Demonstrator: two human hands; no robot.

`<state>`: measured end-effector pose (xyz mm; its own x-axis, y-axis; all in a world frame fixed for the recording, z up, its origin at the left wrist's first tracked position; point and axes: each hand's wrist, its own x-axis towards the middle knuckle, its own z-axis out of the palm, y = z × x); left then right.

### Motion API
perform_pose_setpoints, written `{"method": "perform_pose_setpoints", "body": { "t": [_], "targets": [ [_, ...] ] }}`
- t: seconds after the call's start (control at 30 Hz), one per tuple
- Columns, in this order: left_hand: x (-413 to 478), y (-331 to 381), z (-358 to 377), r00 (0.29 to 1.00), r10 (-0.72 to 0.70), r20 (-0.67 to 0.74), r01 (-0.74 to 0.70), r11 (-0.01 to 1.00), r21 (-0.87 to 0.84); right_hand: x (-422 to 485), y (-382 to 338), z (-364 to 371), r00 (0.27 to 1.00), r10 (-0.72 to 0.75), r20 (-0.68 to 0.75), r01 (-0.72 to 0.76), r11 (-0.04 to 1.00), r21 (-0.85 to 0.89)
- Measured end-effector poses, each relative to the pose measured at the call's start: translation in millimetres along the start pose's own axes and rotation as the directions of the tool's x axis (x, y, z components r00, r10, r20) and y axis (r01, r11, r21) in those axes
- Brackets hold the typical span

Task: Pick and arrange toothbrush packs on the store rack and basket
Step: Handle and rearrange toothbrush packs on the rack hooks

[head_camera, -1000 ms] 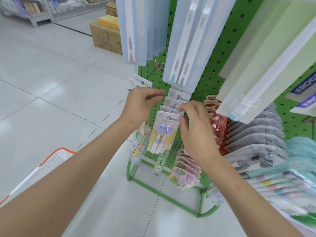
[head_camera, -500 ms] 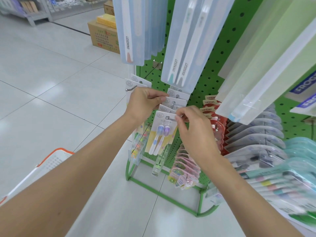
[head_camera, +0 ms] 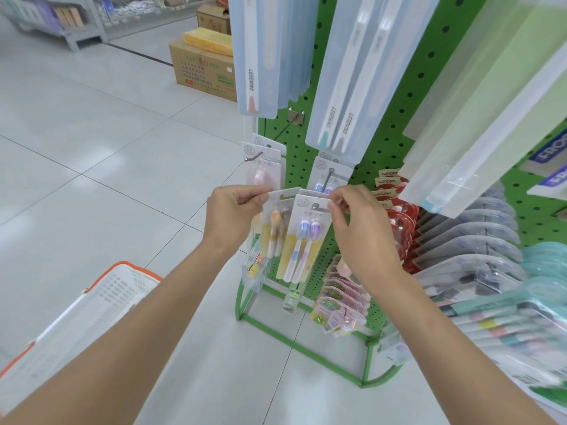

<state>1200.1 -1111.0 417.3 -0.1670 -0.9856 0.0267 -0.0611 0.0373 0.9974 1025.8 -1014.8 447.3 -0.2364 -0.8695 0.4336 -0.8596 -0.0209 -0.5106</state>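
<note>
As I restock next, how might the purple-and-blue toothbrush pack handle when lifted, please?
The toothbrush pack seems light: the right hand pinches its top edge. Likely bendy, being thin card. On one hook, it may swing.

1. I see a glossy pale grey tiled floor [head_camera: 92, 148] with thin dark grout lines, bright with soft reflected light.
2. Far off, a brown cardboard box [head_camera: 196, 72] stands on it, with a flat yellow pack [head_camera: 208, 42] lying on top.
3. Far left, grey metal shelving [head_camera: 70, 35] holds blurred goods.
</note>
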Motion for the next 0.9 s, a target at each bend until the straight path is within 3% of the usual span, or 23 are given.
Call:
{"method": "perform_pose_setpoints", "body": {
  "t": [0.2,0.27,0.33,0.43,0.53,0.6,0.7,0.8,0.87,0.9],
  "targets": [
    [-21.5,-10.7,-25.2,0.993,-0.090,-0.081,0.090,0.996,-0.005,-12.4,-15.9,7.6,0.985,-0.138,-0.100,0.126,0.985,-0.116],
    [-27.8,-5.8,-28.6,0.985,-0.139,-0.098,0.135,0.990,-0.046,-20.1,-27.2,13.8,0.973,-0.201,-0.114,0.195,0.979,-0.061],
    [-33.9,-1.2,-31.6,0.969,-0.229,-0.091,0.212,0.963,-0.165,-29.7,-42.6,19.7,0.981,-0.175,-0.079,0.181,0.981,0.070],
    [-44.8,4.8,-37.5,0.947,-0.318,-0.044,0.289,0.904,-0.315,-40.7,-64.2,30.4,0.983,0.058,0.173,-0.109,0.947,0.303],
    [-53.1,6.9,-43.6,0.926,-0.376,0.025,0.351,0.835,-0.425,-47.3,-68.5,49.2,0.840,0.246,0.483,-0.447,0.818,0.362],
    [-54.8,6.2,-46.6,0.910,-0.413,0.046,0.384,0.793,-0.472,-50.1,-66.0,59.5,0.825,0.260,0.501,-0.467,0.813,0.348],
    [-58.8,2.5,-50.7,0.908,-0.414,0.072,0.402,0.808,-0.430,-53.5,-64.4,66.9,0.833,0.301,0.465,-0.505,0.757,0.415],
    [-65.5,0.9,-49.1,0.906,-0.404,0.127,0.420,0.816,-0.397,-53.4,-65.2,65.9,0.780,0.356,0.514,-0.619,0.554,0.556],
    [-65.0,1.4,-48.9,0.902,-0.419,0.101,0.417,0.788,-0.453,-57.5,-64.4,60.8,0.713,0.319,0.624,-0.699,0.391,0.599],
    [-63.6,2.2,-48.7,0.897,-0.434,0.080,0.415,0.770,-0.484,-61.7,-62.8,59.0,0.686,0.281,0.671,-0.724,0.357,0.590]
  ]
}}
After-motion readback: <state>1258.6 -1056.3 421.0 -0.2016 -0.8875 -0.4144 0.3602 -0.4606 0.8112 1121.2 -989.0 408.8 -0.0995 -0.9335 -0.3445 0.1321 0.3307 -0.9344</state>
